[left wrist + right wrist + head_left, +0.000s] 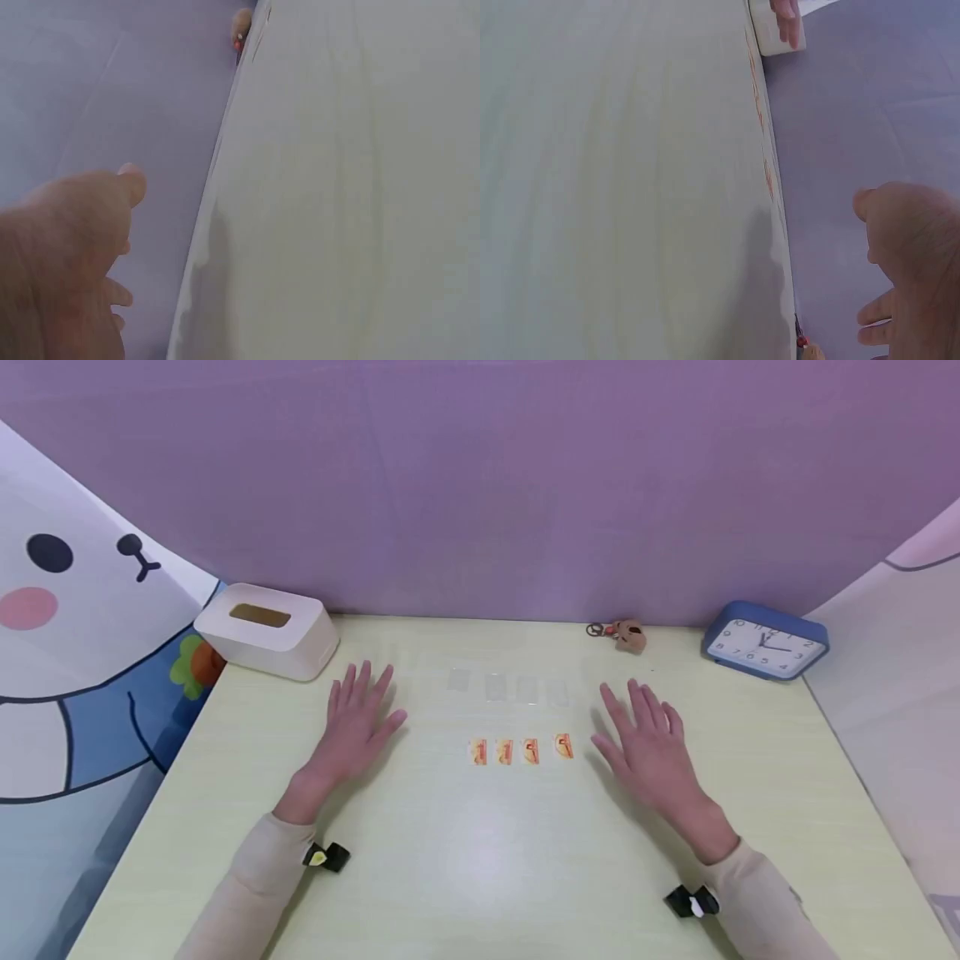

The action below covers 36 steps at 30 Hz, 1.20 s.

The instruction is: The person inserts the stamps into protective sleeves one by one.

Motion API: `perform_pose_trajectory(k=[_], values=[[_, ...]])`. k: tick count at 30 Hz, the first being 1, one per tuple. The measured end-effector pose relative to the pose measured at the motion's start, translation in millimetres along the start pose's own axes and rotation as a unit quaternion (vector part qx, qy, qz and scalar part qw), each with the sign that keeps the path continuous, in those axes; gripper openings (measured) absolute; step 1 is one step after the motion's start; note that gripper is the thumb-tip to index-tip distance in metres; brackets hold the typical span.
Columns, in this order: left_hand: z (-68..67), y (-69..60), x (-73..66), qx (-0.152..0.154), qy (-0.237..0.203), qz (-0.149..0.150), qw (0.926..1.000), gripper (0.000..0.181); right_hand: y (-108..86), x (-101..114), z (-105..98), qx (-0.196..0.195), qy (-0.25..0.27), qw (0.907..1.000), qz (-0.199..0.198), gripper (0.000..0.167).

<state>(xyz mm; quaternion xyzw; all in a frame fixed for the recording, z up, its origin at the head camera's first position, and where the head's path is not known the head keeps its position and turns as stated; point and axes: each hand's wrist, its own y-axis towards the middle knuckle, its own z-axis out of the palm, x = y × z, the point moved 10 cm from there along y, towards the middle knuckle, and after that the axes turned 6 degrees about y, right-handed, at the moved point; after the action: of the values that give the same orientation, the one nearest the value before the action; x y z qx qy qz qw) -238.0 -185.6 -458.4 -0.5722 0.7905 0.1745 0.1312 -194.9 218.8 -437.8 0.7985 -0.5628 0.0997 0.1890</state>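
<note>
My left hand (350, 727) is spread palm down over the left part of the table, its fingers straight and holding nothing. On the other side, my right hand (651, 752) is likewise spread, fingers extended, with nothing in it. Between the two hands lies a row of several small orange-and-white printed pieces (504, 752); the rightmost sits slightly higher and nearest the right hand. Behind them is a row of several clear, thin rectangles (496, 687), faint against the tabletop. Both wrist views show the hands apart from any object: the left (71, 255) and the right (919, 255).
A white tissue box (300, 639) stands at the back left of the pale table (450, 877). At the back right are a brown animal keychain (630, 637) and a blue clock (767, 641). A purple cloth (480, 493) rises behind the table.
</note>
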Motion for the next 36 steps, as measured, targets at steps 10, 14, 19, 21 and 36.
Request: perform_pose_trajectory(k=[10, 14, 19, 21, 36], values=[[29.0, -2.0, -19.5, 0.013, -0.064, 0.016, 0.9977, 0.073, 7.8, 26.0, 7.1, -0.045, 0.041, 0.9977, -0.031, 0.069], [36.7, -0.9, -24.5, 0.004, -0.087, 0.024, 0.9959, 0.075, 11.0, 39.3, 10.1, -0.071, 0.050, 0.9945, -0.058, 0.065], [39.3, 1.9, -28.5, -0.010, -0.088, 0.028, 0.9957, 0.076, 14.0, 56.8, 14.4, -0.091, 0.067, 0.9893, -0.091, 0.057], [38.9, 3.0, -29.8, -0.011, -0.087, 0.025, 0.9959, 0.077, 15.3, 63.2, 17.5, -0.093, 0.076, 0.9875, -0.102, 0.055], [37.8, 6.8, -31.4, -0.035, -0.090, 0.017, 0.9952, 0.077, 26.8, 100.6, 40.3, -0.099, 0.157, 0.9706, -0.153, 0.031]])
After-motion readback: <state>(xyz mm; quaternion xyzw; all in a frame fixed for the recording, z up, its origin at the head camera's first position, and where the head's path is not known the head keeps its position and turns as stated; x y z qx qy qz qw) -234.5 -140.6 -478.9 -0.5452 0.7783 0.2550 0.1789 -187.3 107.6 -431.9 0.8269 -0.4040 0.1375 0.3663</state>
